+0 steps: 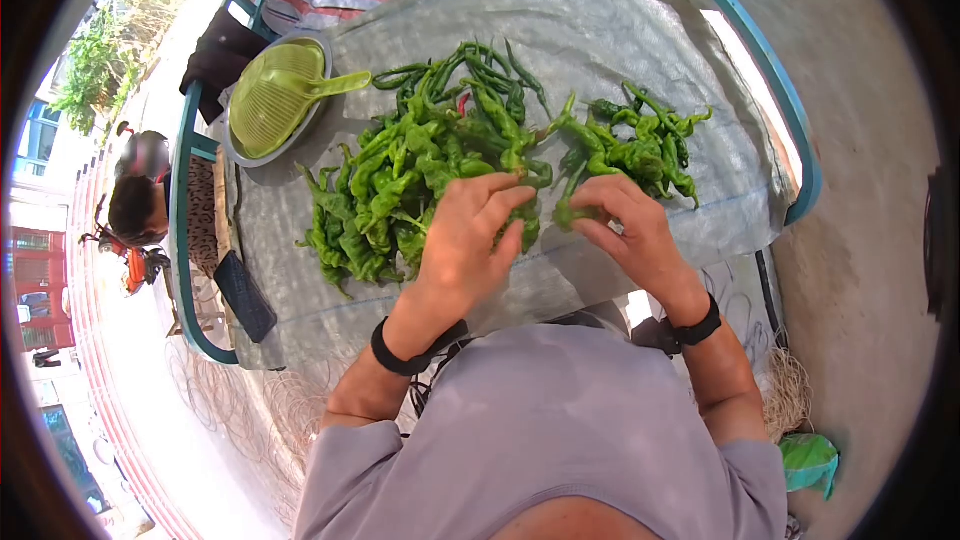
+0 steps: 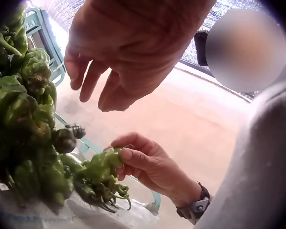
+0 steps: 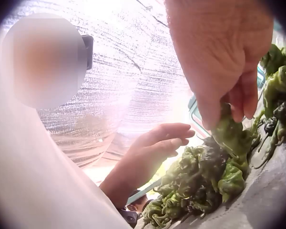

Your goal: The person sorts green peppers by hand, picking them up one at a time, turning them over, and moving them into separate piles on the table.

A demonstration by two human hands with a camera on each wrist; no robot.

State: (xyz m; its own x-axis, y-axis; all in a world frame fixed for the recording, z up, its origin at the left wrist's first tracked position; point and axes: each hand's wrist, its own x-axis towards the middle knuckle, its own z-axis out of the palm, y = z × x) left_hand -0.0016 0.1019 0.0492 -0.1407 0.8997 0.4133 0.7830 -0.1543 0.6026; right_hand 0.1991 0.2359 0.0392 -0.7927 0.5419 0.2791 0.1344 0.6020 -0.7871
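Before me lies a big pile of wrinkled green peppers (image 1: 400, 160), with one red pepper (image 1: 463, 104) among them. A smaller heap of green peppers (image 1: 645, 145) is to its right. My right hand (image 1: 640, 235) pinches a green pepper (image 3: 231, 133) by one end between thumb and fingers, in the gap between the two heaps. Over the near right side of the big pile hovers my left hand (image 1: 465, 240), its fingers loosely bent and nothing between them. In the left wrist view that left hand (image 2: 124, 57) is above the right hand (image 2: 152, 167).
A yellow-green strainer (image 1: 270, 100) sits in a metal basin (image 1: 240, 155) at the left. A phone (image 1: 245, 297) lies on the grey cloth (image 1: 700, 40) at the near left corner. Teal rails (image 1: 178, 240) edge the surface. Another person (image 1: 138, 205) is beyond the left side.
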